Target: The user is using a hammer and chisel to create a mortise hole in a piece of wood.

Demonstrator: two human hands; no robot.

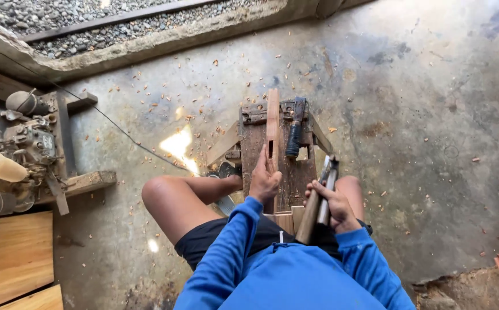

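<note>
Overhead, head view: a seated person in blue sleeves straddles a low wooden bench.
Wood strip: pale, narrow, a dark slot cut through it, lying lengthwise on the bench.
Left hand: fingers spread, pressing flat on the strip just below the slot.
Right hand: clamped around a wooden-handled hammer and chisel beside the knee.
Labels: none legible.
Surroundings: black-handled tool rests on the bench; chips litter the concrete floor; an old engine stands at left; planks nearby.
</note>
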